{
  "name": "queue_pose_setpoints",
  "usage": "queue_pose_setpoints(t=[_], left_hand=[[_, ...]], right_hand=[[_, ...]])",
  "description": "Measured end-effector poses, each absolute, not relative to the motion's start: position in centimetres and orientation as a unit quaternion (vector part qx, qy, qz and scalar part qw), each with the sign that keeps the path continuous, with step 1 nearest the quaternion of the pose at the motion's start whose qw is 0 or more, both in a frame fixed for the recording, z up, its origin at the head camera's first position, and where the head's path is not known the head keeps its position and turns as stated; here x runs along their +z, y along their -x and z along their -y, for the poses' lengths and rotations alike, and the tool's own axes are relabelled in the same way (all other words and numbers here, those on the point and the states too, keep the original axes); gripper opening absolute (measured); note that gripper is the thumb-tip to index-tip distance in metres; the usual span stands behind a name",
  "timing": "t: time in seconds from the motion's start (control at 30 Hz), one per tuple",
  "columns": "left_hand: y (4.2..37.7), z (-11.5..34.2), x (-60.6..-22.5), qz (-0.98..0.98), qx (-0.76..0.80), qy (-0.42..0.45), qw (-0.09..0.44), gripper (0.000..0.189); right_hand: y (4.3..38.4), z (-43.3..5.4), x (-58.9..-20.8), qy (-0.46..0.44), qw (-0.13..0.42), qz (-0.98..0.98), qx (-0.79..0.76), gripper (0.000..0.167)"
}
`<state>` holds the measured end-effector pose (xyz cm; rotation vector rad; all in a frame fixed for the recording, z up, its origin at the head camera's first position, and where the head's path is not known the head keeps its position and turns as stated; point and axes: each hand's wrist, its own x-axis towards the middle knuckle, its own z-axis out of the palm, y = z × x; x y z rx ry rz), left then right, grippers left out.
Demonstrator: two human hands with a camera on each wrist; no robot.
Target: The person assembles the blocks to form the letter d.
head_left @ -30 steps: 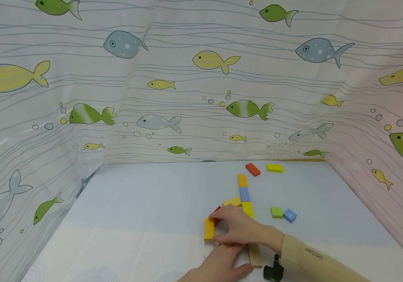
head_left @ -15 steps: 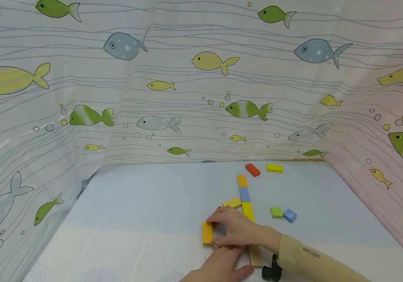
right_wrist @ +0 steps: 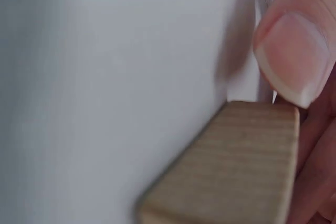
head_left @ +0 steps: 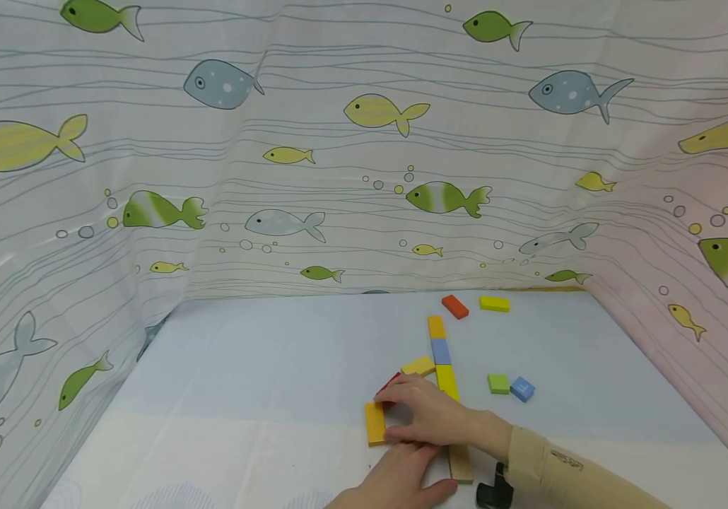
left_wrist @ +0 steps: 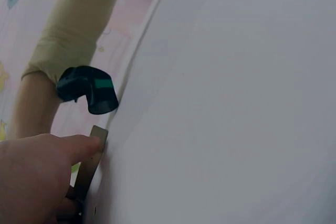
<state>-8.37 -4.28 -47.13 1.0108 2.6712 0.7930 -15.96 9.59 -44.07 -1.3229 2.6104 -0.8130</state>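
In the head view my right hand [head_left: 430,410] arches over the table. It pinches an orange-yellow block [head_left: 374,424], index fingertip at the far end and thumb at the near right corner. A red block [head_left: 387,382] shows partly behind its fingers. My left hand [head_left: 396,477] lies below, its fingertips under the right hand and its thumb reaching right to a plain wooden block [head_left: 460,463]. That left thumb touches the end of the wooden block [left_wrist: 97,148] in the left wrist view. In the right wrist view the wooden block [right_wrist: 231,166] is close, a thumb tip at its corner.
A row of yellow [head_left: 446,382], blue [head_left: 440,351] and orange [head_left: 436,326] blocks runs away, with a pale yellow block [head_left: 418,365] slanting off it. Loose green [head_left: 498,384], light blue [head_left: 521,389], red [head_left: 455,307] and yellow [head_left: 494,304] blocks lie right and behind. A black wrist camera [head_left: 494,488] is below the right sleeve.
The orange-yellow block has shifted slightly toward me and to the left, with the right hand's fingers on it. The left hand has stayed nearly still.
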Motion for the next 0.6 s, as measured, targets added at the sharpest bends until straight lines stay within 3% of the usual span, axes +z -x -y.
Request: queue_pose_setpoints(t=[0.27, 0.6], left_hand=[[8.2, 4.3, -46.7, -0.899, 0.269, -0.325, 0.116, 0.066], [8.1, 4.3, -46.4, -0.901, 0.261, -0.321, 0.129, 0.075]], right_hand=[[15.7, -11.1, -44.0, 0.390, 0.075, -0.869, -0.296, 0.041], [15.9, -14.0, -44.7, 0.342, 0.035, -0.885, -0.313, 0.040]])
